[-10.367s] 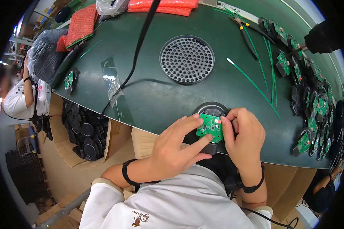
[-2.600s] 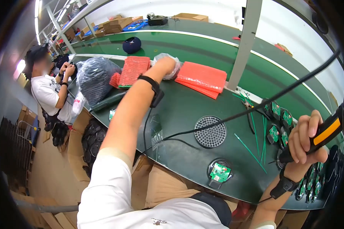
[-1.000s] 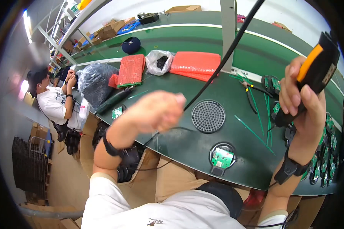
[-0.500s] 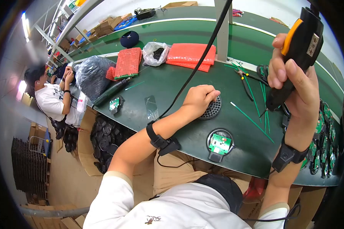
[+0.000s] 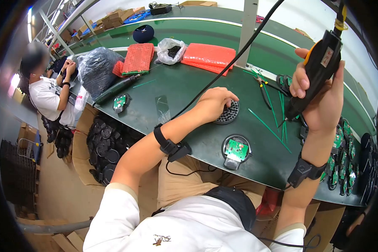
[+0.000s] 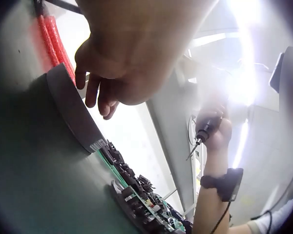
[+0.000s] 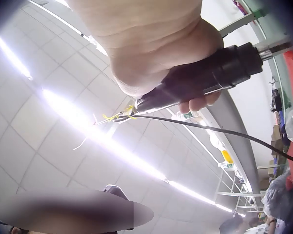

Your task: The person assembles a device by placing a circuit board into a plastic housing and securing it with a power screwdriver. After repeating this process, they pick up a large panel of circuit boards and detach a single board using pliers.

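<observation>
My left hand (image 5: 214, 103) is over the round tray (image 5: 231, 114) with many small holes, its fingers bent down towards it and hiding the left part. In the left wrist view the fingers hang spread by the rim of the tray (image 6: 73, 107). Whether small pieces lie under the fingertips, I cannot tell. Raised at the right, my right hand (image 5: 324, 108) grips a black electric screwdriver (image 5: 323, 63), bit pointing down-left. The right wrist view shows the palm around the screwdriver (image 7: 200, 73). Near the table's front edge lies a green circuit board (image 5: 237, 150) in a round black housing (image 5: 232, 164).
A plastic bag (image 5: 171, 49) of small black pieces stands at the back between red bubble-wrap packs. Pliers (image 5: 263, 92) and green cable ties (image 5: 269, 130) lie right of the tray. Board assemblies (image 5: 344, 155) crowd the right edge. A black cable (image 5: 229, 66) crosses the view.
Both hands were at the board at first. Later my left hand reached into the plastic bag, then came back to the round tray. My right hand took up the screwdriver and still holds it.
</observation>
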The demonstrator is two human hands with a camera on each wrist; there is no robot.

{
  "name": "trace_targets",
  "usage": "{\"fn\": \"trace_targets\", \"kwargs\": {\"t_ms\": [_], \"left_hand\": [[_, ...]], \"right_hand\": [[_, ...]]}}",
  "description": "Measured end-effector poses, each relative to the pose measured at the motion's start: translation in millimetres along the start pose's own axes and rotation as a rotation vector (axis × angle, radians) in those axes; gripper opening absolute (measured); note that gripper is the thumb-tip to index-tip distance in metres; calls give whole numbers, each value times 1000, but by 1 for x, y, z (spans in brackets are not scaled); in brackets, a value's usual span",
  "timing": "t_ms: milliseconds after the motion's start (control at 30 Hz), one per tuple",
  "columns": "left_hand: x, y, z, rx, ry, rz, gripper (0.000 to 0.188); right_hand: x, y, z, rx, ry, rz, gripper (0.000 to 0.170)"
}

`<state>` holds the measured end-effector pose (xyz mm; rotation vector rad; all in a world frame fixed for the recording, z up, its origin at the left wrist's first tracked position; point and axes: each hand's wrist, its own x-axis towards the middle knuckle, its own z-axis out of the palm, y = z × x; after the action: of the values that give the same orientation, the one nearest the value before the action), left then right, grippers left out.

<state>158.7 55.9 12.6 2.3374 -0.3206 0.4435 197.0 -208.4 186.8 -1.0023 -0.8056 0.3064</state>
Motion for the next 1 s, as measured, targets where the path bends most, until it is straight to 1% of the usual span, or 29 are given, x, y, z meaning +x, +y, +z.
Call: {"fn": "trace_targets", "kwargs": {"t_ms": [33,100,133,167,300,367,400,433,467,500,533,600,633,667,733,767,833,867,1000], "left_hand": [[-2,6,-4,-56,4,-29,21],[-3,15,-10,-117,11,-57,21],[-3,18,-12,-144,-16,-126,17],[-3,22,-14,-171,-44,-195,15],[-9,32,-20,-206,-75,-242,12],[-16,34,-18,-472,-99,-298,9],[-21,36,-16,-479,-98,-302,9],[-27,41,-13,-566,-96,-346,7],[-33,46,-12,-652,-94,-390,6],[-41,52,-12,-646,-98,-367,5],[-49,60,-13,-581,-106,-378,5],[-63,66,-6,-560,-86,-339,7],[-68,70,-3,-550,-81,-316,9],[-72,72,0,-555,-80,-322,9],[-78,74,5,-443,-49,-286,11],[-79,77,5,-419,-56,-304,12],[-79,80,5,-385,-68,-300,13],[-80,81,5,-348,-77,-292,13],[-81,83,5,-351,-64,-311,16]], "right_hand": [[-3,3,1,18,53,16,90],[-9,11,3,26,78,5,89],[-12,16,4,42,106,-8,88],[-14,21,2,41,94,-26,88],[-19,37,4,67,136,-30,93],[-19,41,9,86,140,-41,95],[-21,43,13,108,150,-56,96],[-22,47,16,103,152,-47,96],[-22,51,19,94,119,-101,93],[-23,55,21,86,87,-155,91],[-25,59,21,83,87,-148,91],[-30,68,22,28,88,-139,78],[-31,67,30,39,94,-135,59],[-32,65,43,38,182,-112,39],[-32,67,55,-10,239,-90,23],[-33,70,58,-11,242,-85,23],[-34,75,61,-16,269,-97,16],[-34,76,62,-18,269,-92,16],[-36,77,66,16,257,-102,16]]}}
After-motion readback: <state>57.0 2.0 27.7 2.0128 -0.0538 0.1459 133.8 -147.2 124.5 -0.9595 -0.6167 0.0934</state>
